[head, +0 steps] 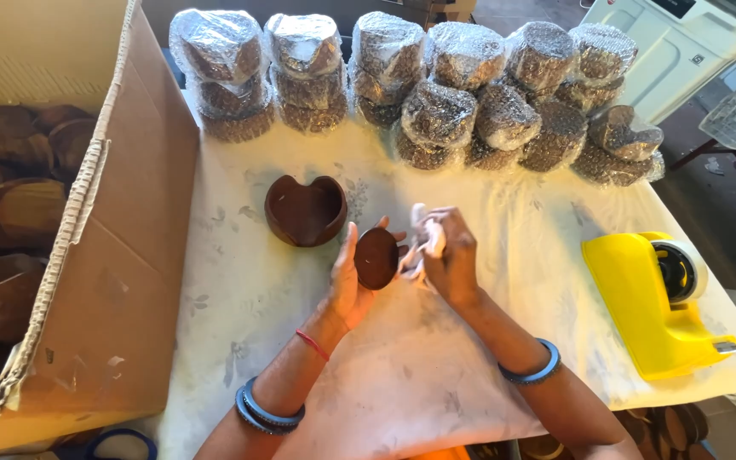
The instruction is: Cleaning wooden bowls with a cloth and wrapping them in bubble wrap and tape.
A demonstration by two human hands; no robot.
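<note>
The left hand (347,285) grips a small dark wooden lid (376,257), tilting its face up toward the right hand (449,255), which is clenched around a crumpled white cloth (423,243) pressed at the lid's edge. Both hover over the cloth-covered desk (402,375). Just beyond sits the open heart-shaped wooden box (305,209). A yellow tape dispenser (653,298) lies to the right, a cardboard carton (121,255) of wooden pieces to the left. Farthest, bubble-wrapped bundles (436,94) line the desk's far edge.
</note>
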